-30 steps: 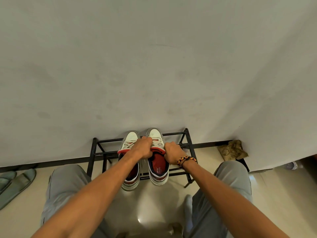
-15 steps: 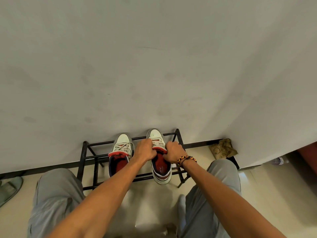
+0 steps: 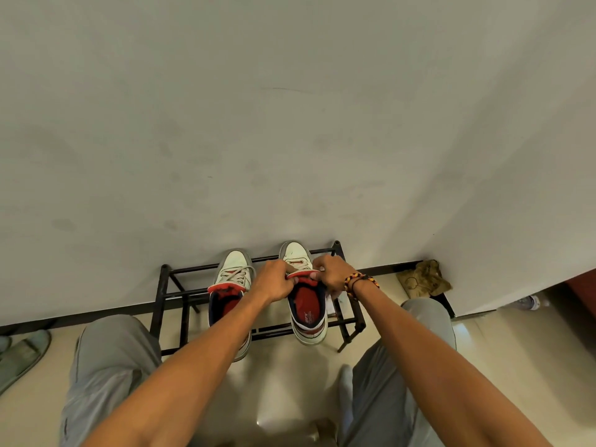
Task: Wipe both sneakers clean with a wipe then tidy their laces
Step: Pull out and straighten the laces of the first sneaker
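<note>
Our left hand [image 3: 277,280] and right hand [image 3: 330,274] both sit at the top of the right sneaker [image 3: 304,298], fingers curled and pinching at the red tongue edge and the laces there; exactly which strand each hand holds we cannot tell. A beaded bracelet [image 3: 359,283], orange, black and yellow, rings the right wrist. A bit of white shows just under the right hand beside the shoe; we cannot tell what it is.

Right sneaker: white toe cap pointing at the wall, greyish rubber rim, red lining and red insole with small white print, dark navy collar, white and red sole at the heel. It rests on the black metal shoe rack [image 3: 174,295], heel hanging over the front bar.

Left sneaker [image 3: 232,285] stands just beside it on the same rack, same colours, white laces loose and crossed over the tongue, red tongue tip, heel partly hidden by our left forearm.

The rack stands against a plain pale wall [image 3: 290,124] on a glossy cream floor [image 3: 283,391]. Grey trousers [image 3: 106,359] cover both knees. A crumpled brown bag [image 3: 424,279] lies in the corner on the right; grey slippers [image 3: 22,353] sit at the far left edge.
</note>
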